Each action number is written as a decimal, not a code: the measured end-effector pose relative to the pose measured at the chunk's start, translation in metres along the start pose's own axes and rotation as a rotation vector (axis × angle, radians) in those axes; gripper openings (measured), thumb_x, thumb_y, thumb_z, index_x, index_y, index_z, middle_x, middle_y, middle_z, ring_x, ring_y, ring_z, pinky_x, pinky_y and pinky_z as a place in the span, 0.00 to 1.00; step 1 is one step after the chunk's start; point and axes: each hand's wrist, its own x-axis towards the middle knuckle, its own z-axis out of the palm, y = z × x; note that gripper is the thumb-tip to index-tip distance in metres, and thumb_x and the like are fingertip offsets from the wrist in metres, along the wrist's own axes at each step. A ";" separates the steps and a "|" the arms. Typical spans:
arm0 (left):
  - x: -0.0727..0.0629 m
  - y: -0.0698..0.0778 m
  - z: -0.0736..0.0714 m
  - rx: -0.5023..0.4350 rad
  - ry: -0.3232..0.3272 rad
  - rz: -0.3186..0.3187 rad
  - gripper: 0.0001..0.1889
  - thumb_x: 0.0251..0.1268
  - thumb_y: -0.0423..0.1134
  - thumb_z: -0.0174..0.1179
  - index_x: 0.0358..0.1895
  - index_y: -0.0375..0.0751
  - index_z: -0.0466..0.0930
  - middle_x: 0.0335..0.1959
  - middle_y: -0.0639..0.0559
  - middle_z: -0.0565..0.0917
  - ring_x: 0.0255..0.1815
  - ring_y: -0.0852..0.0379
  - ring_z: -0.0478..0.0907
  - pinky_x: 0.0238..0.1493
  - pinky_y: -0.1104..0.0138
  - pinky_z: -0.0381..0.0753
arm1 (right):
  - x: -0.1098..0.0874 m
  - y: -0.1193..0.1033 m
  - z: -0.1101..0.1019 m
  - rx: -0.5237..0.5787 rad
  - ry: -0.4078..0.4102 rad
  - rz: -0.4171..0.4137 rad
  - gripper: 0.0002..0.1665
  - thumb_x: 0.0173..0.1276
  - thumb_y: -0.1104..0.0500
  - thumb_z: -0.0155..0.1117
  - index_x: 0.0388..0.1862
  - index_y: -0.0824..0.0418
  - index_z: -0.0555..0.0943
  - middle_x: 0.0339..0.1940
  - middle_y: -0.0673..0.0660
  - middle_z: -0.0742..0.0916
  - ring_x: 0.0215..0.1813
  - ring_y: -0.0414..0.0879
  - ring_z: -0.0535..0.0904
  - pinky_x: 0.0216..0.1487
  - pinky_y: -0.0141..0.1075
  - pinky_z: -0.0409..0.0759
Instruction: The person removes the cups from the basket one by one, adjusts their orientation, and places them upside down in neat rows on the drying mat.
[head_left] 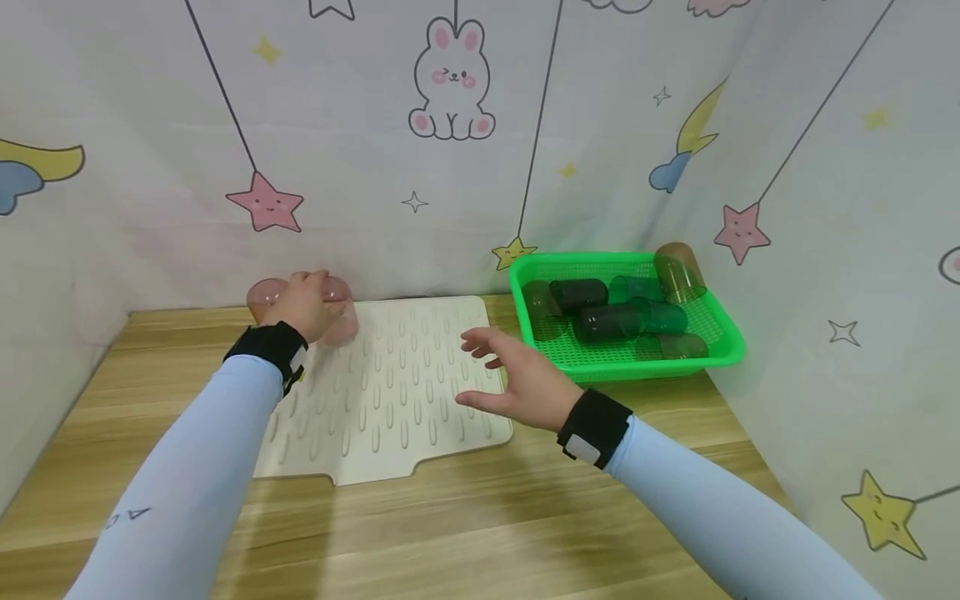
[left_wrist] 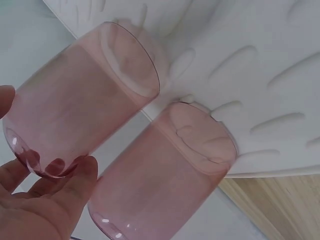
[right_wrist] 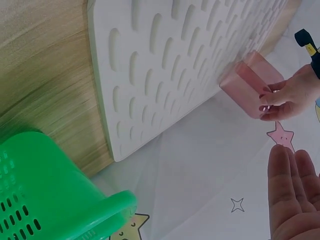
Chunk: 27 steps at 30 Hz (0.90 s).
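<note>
At the back left of the white ridged drainboard (head_left: pixel 408 375), my left hand (head_left: pixel 303 307) holds a clear pink cup (head_left: pixel 342 327) by its base. The fingers and thumb curl round that base in the left wrist view, and the cup's mouth faces down toward the board (left_wrist: pixel 270 65). Close beside it, a second pink cup (left_wrist: pixel 160 175) stands mouth down at the board's back corner, partly behind the hand in the head view. My right hand (head_left: pixel 528 379) hovers over the board's right side, fingers spread from the thumb, holding nothing.
A green plastic basket (head_left: pixel 731 337) stands right of the board, with several see-through cups in dark, green and brownish tints. One amber cup (head_left: pixel 681 273) leans at its back right corner. A patterned cloth (head_left: pixel 375 167) hangs behind the wooden table (head_left: pixel 480 533).
</note>
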 end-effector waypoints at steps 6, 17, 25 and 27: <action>0.002 -0.003 0.003 0.016 0.012 0.004 0.36 0.76 0.45 0.54 0.77 0.28 0.54 0.75 0.22 0.57 0.72 0.26 0.60 0.68 0.34 0.68 | 0.000 0.000 0.002 0.001 0.000 -0.008 0.45 0.63 0.46 0.76 0.74 0.56 0.66 0.65 0.53 0.81 0.60 0.48 0.81 0.64 0.45 0.81; 0.002 -0.006 0.006 0.049 0.011 0.006 0.36 0.77 0.46 0.54 0.78 0.28 0.53 0.75 0.23 0.58 0.73 0.27 0.60 0.69 0.33 0.67 | 0.000 0.000 0.002 -0.016 -0.007 -0.005 0.46 0.64 0.46 0.76 0.75 0.56 0.65 0.65 0.54 0.81 0.60 0.47 0.81 0.64 0.43 0.81; 0.000 -0.005 0.006 0.049 0.008 0.006 0.36 0.78 0.47 0.53 0.78 0.28 0.52 0.76 0.24 0.57 0.75 0.28 0.58 0.72 0.33 0.63 | 0.001 -0.001 0.002 -0.020 -0.005 -0.015 0.46 0.64 0.46 0.76 0.75 0.55 0.65 0.65 0.54 0.81 0.60 0.46 0.81 0.64 0.41 0.81; 0.001 -0.005 0.006 0.049 0.006 0.009 0.36 0.78 0.47 0.51 0.78 0.28 0.52 0.76 0.24 0.57 0.76 0.29 0.57 0.73 0.34 0.62 | 0.001 -0.001 0.003 -0.018 -0.007 -0.017 0.46 0.64 0.45 0.76 0.75 0.55 0.65 0.65 0.53 0.81 0.60 0.46 0.81 0.64 0.40 0.81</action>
